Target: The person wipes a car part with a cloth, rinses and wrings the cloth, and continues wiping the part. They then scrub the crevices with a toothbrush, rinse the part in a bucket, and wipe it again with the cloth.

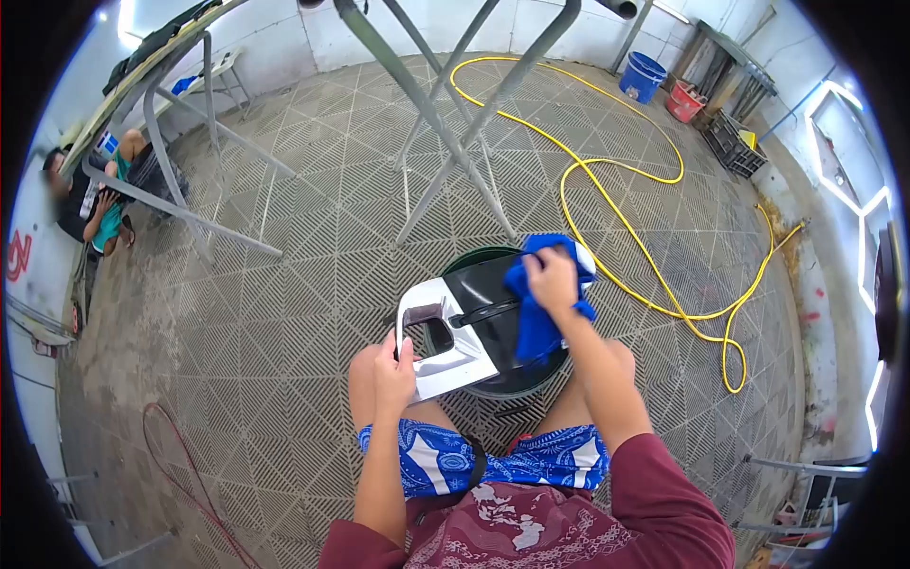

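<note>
Silver-and-black panel (pixel 491 347) at frame centre, over a dark tub (pixel 479 253); left hand (pixel 393 375) clasps its silver end; right hand (pixel 553 282) grips a blue cloth (pixel 538 332) against the black end; firm bracing and light, even strokes should suit; yellow hose (pixel 607 204), upper right.

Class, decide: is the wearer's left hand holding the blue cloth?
No, the right hand has the cloth; the left hand holds the panel.
</note>
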Demonstrator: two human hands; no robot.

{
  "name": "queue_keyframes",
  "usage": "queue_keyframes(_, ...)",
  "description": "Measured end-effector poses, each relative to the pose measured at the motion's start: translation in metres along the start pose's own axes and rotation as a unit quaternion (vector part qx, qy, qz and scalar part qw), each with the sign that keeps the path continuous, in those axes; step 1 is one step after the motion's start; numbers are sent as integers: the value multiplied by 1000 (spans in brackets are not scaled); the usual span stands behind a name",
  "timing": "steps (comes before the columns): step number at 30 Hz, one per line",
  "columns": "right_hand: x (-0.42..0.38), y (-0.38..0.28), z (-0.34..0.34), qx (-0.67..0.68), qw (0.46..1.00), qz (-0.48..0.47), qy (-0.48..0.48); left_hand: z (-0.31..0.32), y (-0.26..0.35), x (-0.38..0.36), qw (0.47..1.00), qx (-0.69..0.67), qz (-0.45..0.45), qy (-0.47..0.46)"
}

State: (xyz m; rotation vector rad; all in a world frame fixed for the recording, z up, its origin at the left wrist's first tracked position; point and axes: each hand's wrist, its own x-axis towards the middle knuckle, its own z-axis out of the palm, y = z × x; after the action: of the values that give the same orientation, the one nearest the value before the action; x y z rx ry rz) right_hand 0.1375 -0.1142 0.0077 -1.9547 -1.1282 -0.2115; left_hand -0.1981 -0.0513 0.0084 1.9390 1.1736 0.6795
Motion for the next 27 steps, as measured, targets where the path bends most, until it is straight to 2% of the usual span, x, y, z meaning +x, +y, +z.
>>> queue_keyframes(1,3,33,-4,-97,995,28,7,2,-4,-2,1000,16,4,3)
queue_keyframes(2,5,51,-7,-134,990,40,31,12,-17,-2,996,-79,-40,-8)
queue_keyframes(3,7,46,-13,-150,983,106,16,15,-18,0,981,-175,-80,-18)
queue_keyframes(5,5,27,-3,-156,984,79,31,16,-22,-1,987,-141,-76,-23)
queue_keyframes(7,-2,-14,16,-127,990,56,-11,27,-38,-1,979,-201,-16,20)
queue_keyframes(9,-13,-65,37,-80,995,32,-53,6,-10,-2,988,-153,-25,5)
queue_keyframes(11,-26,-113,56,-126,980,-84,-128,-11,20,-1,999,-16,-44,-1)
queue_keyframes(12,-27,-121,72,-141,974,-122,-130,-13,22,-1,996,-32,-83,-4)
queue_keyframes(15,-7,-100,68,-131,984,-31,-117,-15,29,-2,997,51,-66,0)
queue_keyframes(16,5,-78,59,-120,988,-10,-95,-13,27,-2,998,-5,-65,13)
queue_keyframes(18,23,-12,41,-134,988,68,-20,-10,19,-1,999,-7,-38,14)
queue_keyframes(20,25,29,10,-161,980,111,48,21,-21,1,983,-178,-42,25)
queue_keyframes(21,21,38,2,-168,974,144,55,22,-22,0,982,-182,-43,27)
queue_keyframes(23,16,14,1,-164,972,162,46,20,-25,2,981,-180,-66,-2)
queue_keyframes(24,9,-2,12,-167,976,133,38,21,-27,0,981,-187,-60,1)
queue_keyframes(25,5,-32,18,-178,974,139,-10,13,-14,2,981,-184,-55,-2)
queue_keyframes(27,-7,-68,38,-117,990,75,-36,-12,21,-3,998,-2,-49,-26)
